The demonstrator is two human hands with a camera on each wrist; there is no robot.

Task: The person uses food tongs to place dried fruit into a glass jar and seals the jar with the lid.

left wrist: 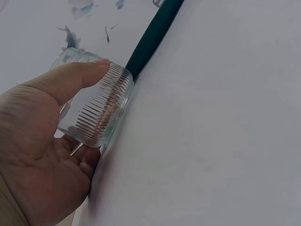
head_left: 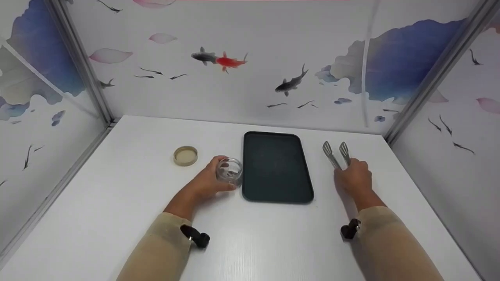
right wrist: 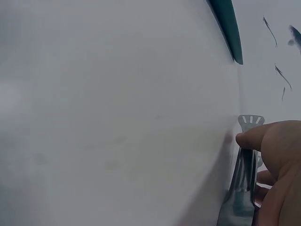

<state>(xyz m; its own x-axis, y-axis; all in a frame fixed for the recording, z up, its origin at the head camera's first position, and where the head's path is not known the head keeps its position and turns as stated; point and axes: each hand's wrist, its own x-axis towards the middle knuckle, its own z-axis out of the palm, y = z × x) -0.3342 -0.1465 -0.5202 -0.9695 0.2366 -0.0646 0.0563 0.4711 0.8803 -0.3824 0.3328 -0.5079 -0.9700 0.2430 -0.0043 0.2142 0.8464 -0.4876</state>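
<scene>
A clear glass jar (head_left: pixel 229 171) without its lid stands at the left edge of a dark green tray (head_left: pixel 275 168). My left hand (head_left: pixel 211 177) grips the jar, thumb on the near side and fingers behind it, as the left wrist view shows with the ribbed glass (left wrist: pixel 101 106). Something small and dark shows in the jar, too unclear to name. To the right of the tray, my right hand (head_left: pixel 354 177) holds metal tongs (head_left: pixel 332 155), whose slotted ends point away and stand apart. In the right wrist view the thumb lies along the tongs' arm (right wrist: pixel 242 174).
A round beige jar lid (head_left: pixel 185 155) lies on the white table (head_left: pixel 250 238), left of the jar. Panels printed with fish and petals (head_left: pixel 234 89) enclose the table at the back and both sides, with metal posts (head_left: pixel 84 62) at the corners.
</scene>
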